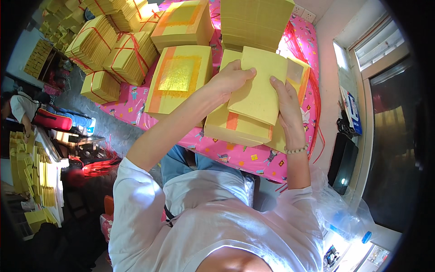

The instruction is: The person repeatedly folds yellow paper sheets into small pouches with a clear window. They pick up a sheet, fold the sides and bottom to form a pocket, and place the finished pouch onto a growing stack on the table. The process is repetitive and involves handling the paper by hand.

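Between my two hands is a plain yellow sheaf of paper (pixel 260 88), tilted above a thicker stack of yellow paper (pixel 242 129) with an orange stripe. My left hand (pixel 234 78) grips its left edge, thumb lying on top. On the right edge, my right hand (pixel 288 100) presses with its thumb, the other fingers mostly hidden behind the sheaf. A beaded bracelet circles my right wrist. Left of these lies a stack of joss paper (pixel 179 81) with an orange-bordered gold square. Another such stack (pixel 183 20) sits behind it.
A pink patterned cloth (pixel 217 147) covers the table. Bundles tied with red string (pixel 129 56) stand at the left, and a tall yellow stack (pixel 256 22) at the back. Loose red strings (pixel 312 104) hang along the right edge. Another person (pixel 25 109) is at far left.
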Tool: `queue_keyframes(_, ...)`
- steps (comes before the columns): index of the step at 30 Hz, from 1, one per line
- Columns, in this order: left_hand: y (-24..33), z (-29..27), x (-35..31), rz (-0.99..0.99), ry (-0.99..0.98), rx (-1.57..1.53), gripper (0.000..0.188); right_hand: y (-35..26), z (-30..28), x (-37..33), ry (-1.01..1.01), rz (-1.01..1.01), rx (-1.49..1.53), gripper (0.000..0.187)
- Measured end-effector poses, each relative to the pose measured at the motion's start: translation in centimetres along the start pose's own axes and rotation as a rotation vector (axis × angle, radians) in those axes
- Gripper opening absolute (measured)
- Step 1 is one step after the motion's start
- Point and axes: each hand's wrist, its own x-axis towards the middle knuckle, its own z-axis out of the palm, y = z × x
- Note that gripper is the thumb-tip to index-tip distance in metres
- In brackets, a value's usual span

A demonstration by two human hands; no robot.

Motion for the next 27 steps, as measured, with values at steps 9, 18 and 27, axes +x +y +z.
queue_keyframes(9,-0.4,0.2,-0.6,0.120,0.029,0.127,0.033,-0.3,0.4,-0.7,0.002,-0.054,-0.032,0.035)
queue_keyframes(18,-2.5,1.1,-3.4,0.763,0.061,0.223,0.025,-1.5,0.2,-3.0,-0.052,-0.221,-0.083,0.033)
queue_keyframes(27,-2.2,1.5,-5.5,0.766,0.060,0.199,0.026,-2.2,0.3,-4.2,-0.030,-0.314,-0.118,0.027)
